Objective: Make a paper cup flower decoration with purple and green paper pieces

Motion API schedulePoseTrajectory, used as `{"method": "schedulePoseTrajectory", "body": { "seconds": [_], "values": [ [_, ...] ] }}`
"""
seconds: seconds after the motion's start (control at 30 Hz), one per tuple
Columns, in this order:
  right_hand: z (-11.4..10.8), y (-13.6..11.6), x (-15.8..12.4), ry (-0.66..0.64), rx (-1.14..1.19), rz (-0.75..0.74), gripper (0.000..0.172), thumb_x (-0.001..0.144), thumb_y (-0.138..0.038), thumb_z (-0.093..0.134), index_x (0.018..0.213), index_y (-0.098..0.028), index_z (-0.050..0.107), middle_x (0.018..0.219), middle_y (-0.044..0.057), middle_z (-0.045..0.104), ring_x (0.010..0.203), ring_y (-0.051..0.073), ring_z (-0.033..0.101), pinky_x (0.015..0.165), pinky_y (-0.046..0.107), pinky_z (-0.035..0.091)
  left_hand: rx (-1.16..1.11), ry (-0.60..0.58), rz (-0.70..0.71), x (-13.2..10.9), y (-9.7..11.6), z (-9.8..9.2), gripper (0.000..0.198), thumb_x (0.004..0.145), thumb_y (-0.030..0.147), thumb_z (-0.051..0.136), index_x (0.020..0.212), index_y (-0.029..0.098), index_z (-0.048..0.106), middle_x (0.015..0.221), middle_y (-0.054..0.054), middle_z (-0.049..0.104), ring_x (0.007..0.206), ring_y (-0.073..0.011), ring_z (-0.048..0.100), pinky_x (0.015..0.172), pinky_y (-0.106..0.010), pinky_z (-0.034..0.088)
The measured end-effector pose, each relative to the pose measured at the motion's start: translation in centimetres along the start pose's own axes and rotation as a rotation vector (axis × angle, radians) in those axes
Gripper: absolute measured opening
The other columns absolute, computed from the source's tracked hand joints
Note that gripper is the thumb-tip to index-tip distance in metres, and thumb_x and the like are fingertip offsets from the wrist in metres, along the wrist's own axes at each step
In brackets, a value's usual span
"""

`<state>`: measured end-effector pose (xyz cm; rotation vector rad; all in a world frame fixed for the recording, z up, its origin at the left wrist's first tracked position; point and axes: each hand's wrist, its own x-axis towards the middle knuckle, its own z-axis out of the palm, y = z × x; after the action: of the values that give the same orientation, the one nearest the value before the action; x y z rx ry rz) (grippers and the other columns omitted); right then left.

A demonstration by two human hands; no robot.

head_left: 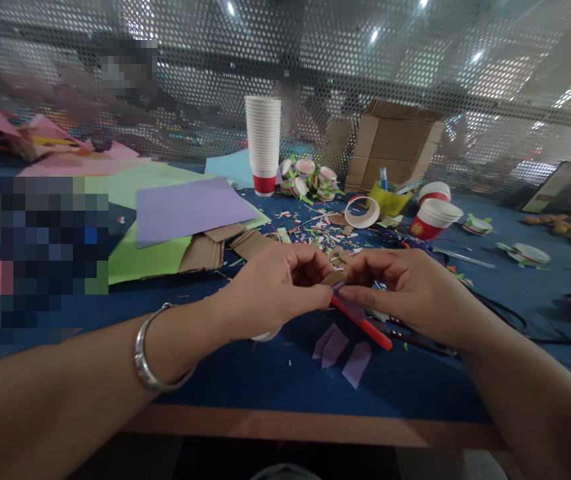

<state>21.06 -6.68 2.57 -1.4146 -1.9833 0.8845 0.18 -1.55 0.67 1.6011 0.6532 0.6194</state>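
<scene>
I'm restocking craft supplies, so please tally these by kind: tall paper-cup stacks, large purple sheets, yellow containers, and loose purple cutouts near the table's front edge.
Tall paper-cup stack: 1
Large purple sheet: 1
Yellow container: 1
Loose purple cutouts: 3
Total: 6

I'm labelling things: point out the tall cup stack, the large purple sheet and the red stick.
Tall cup stack (264, 143), head view, white middle.
Large purple sheet (190, 210), head view, centre.
Red stick (367, 325), head view, visible shaft.
</scene>
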Motion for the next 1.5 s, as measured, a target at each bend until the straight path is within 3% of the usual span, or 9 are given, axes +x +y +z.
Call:
{"method": "schedulePoseTrajectory", "body": {
  "seconds": [0.23,0.43,0.67,0.93,1.2,1.5],
  "values": [
    [0.1,0.1,0.0,-0.005,-0.044,0.0,0.018,0.088,-0.039,0.073,0.082,-0.022,0.072,0.074,-0.002,0.067,0.068,0.014,0.059,0.064,0.027,0.044,0.073,-0.041,-0.001,0.0,-0.1,-0.2,0.008,0.08,0.018,0.07,0.082,0.017,0.063,0.074,0.003,0.064,0.07,-0.0099,0.059,0.067,-0.023,0.046],
    [-0.1,0.2,-0.1,0.004,0.001,0.023,0.019,0.088,-0.04,0.072,0.083,-0.022,0.072,0.069,-0.003,0.064,0.063,0.012,0.055,0.059,0.025,0.042,0.015,-0.007,0.031,-0.3,0.0,-0.4,0.03,0.078,0.015,0.075,0.103,0.02,0.06,0.082,0.002,0.066,0.08,-0.014,0.067,0.074,-0.027,0.055],
    [-0.2,0.2,-0.2,0.012,0.062,0.028,0.016,0.084,-0.036,0.078,0.081,-0.022,0.071,0.063,-0.006,0.062,0.057,0.01,0.052,0.052,0.023,0.038,0.02,0.0,0.009,-0.3,0.5,-0.3,0.015,0.078,0.012,0.072,0.092,0.017,0.069,0.083,-0.002,0.075,0.078,-0.0141,0.072,0.074,-0.025,0.057],
    [-0.1,0.0,-0.3,-0.006,0.041,0.041,0.023,0.087,-0.043,0.074,0.085,-0.02,0.074,0.069,-0.001,0.066,0.062,0.012,0.055,0.056,0.024,0.043,0.05,0.038,-0.003,-0.5,1.1,-0.1,0.014,0.077,0.013,0.071,0.088,0.018,0.077,0.077,0.0,0.076,0.07,-0.0147,0.072,0.07,-0.026,0.06],
    [-0.1,0.0,-0.3,0.002,0.02,0.027,0.022,0.085,-0.042,0.077,0.08,-0.021,0.071,0.067,-0.003,0.063,0.06,0.012,0.054,0.056,0.024,0.042,0.108,0.014,0.001,-0.7,0.9,0.0,0.014,0.079,0.023,0.076,0.09,0.017,0.07,0.081,-0.002,0.072,0.075,-0.0145,0.067,0.067,-0.024,0.052],
    [0.0,0.0,-0.4,-0.007,-0.031,0.0,0.022,0.088,-0.044,0.074,0.088,-0.022,0.077,0.08,0.001,0.074,0.071,0.017,0.064,0.064,0.027,0.048,0.153,-0.023,0.023,-0.6,0.5,-0.2,0.011,0.08,0.02,0.074,0.085,0.018,0.064,0.073,0.003,0.064,0.066,-0.01,0.057,0.06,-0.021,0.044]
  ]
}}
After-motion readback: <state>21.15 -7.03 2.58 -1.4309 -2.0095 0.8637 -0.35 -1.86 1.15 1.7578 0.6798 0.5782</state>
